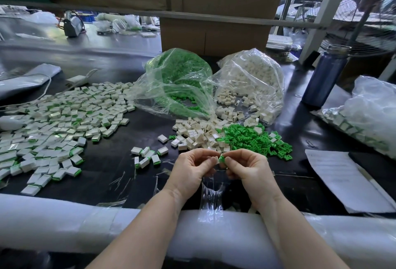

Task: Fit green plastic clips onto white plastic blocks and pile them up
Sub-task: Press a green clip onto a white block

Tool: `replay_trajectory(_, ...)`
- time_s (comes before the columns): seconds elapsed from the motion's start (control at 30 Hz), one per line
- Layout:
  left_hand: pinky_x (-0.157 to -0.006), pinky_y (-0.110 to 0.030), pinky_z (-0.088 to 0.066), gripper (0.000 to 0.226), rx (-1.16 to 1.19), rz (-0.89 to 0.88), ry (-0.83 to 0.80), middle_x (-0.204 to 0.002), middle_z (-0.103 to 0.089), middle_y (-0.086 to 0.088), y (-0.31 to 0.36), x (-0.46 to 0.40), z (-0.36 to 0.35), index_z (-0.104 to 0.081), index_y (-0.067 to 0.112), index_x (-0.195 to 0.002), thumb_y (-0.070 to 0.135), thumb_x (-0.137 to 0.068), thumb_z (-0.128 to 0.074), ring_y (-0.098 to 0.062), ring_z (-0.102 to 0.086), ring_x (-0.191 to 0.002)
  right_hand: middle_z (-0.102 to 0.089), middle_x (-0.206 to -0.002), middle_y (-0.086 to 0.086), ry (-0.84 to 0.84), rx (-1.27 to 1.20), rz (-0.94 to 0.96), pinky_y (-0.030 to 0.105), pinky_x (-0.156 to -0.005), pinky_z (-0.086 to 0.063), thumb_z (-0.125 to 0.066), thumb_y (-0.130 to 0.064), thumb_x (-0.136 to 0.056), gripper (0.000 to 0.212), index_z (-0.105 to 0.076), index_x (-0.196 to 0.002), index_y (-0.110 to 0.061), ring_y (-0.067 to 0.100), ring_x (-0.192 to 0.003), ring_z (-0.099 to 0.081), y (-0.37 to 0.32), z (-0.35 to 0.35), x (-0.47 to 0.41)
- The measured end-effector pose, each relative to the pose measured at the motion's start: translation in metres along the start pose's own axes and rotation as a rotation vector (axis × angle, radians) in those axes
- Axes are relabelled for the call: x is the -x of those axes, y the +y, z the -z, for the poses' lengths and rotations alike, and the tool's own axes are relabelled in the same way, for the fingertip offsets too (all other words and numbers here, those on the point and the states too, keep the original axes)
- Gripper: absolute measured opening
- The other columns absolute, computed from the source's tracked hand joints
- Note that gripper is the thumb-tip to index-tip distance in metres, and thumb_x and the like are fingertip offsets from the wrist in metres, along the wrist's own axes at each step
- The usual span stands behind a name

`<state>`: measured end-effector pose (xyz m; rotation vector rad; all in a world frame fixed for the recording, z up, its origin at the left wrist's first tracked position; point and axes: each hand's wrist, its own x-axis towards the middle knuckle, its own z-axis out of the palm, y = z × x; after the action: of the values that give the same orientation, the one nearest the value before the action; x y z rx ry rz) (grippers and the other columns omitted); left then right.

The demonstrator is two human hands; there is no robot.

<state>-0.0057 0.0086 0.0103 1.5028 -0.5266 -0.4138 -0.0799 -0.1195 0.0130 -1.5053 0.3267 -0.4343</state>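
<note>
Both hands meet in the middle, near the front edge of the black table (120,174). The left hand (192,168) has its fingers curled and pinches a white block (216,160) at the tips. The right hand (246,169) has its fingers curled too and pinches a green clip (222,159), w/ the clip touching the block's end. I think the clip is being pushed on right now; the hands are held close to the body so the small bits are easy to see & press.

Just past the hands sit a few done blocks (147,156) w/ green ends. More to the right is a loose heap of plain white blocks (197,134), and next to it a heap of green clips (252,138). Both heaps are near, prob so each hand can grab fast. Behind them two clear bags lie open & spill: a green clip bag (177,77) and a white block bag (250,80).

The big finished pile (53,122) spreads over the left side of the table. A blue bottle (325,75) stands at the far right, and a paper sheet (342,178) lies by the right edge.
</note>
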Motion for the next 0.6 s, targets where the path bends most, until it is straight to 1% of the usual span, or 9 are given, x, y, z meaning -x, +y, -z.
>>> replay_trajectory(0.1,-0.065,-0.021,-0.053,0.020,-0.080,0.000,0.022,-0.077,-0.067,-0.003,-0.0020,-0.0003,-0.0004,-0.070,0.016,-0.089,0.002,-0.089,-0.057,-0.010,-0.061,-0.064,-0.070,-0.064,0.002,0.016,0.089,0.045,0.015,-0.052,-0.048,-0.065,0.003,-0.082,0.018,-0.070,-0.076,-0.014,0.005,-0.054,-0.061,0.0004,-0.0002,0.0002)
replay_trajectory(0.2,-0.063,-0.019,-0.052,0.023,-0.097,0.021,0.034,-0.074,-0.066,-0.003,-0.0022,-0.0008,-0.0013,-0.069,0.016,-0.083,-0.001,-0.088,-0.055,-0.008,-0.059,-0.062,-0.070,-0.064,-0.004,0.023,0.194,0.106,0.014,-0.055,-0.049,-0.067,0.003,-0.080,0.022,-0.069,-0.073,-0.018,0.003,-0.058,-0.063,0.0010,-0.0017,0.0000)
replay_trajectory(0.3,-0.059,-0.016,-0.050,0.015,-0.081,0.023,0.029,-0.067,-0.065,-0.001,-0.0014,-0.0002,-0.0024,-0.069,0.013,-0.080,0.001,-0.085,-0.061,-0.006,-0.058,-0.058,-0.070,-0.065,-0.008,0.024,0.273,0.155,0.012,-0.059,-0.048,-0.069,0.001,-0.079,0.023,-0.069,-0.072,-0.021,0.001,-0.062,-0.064,0.0022,-0.0028,-0.0004)
replay_trajectory(0.4,-0.056,-0.015,-0.048,0.007,-0.134,-0.003,0.008,-0.062,-0.063,0.001,-0.0009,0.0005,-0.0019,-0.068,0.012,-0.079,0.006,-0.082,-0.067,-0.002,-0.055,-0.051,-0.070,-0.067,-0.007,0.027,0.313,0.186,0.011,-0.062,-0.048,-0.070,0.001,-0.078,0.023,-0.069,-0.072,-0.022,0.001,-0.065,-0.064,0.0037,-0.0032,-0.0011)
replay_trajectory(0.6,-0.056,-0.015,-0.047,0.006,-0.163,-0.007,0.010,-0.062,-0.061,-0.003,-0.0002,0.0005,-0.0013,-0.068,0.009,-0.078,0.005,-0.083,-0.066,-0.002,-0.053,-0.050,-0.069,-0.064,-0.009,0.019,0.325,0.194,0.011,-0.062,-0.047,-0.071,0.003,-0.077,0.028,-0.068,-0.069,-0.024,-0.001,-0.064,-0.064,0.0052,-0.0037,-0.0016)
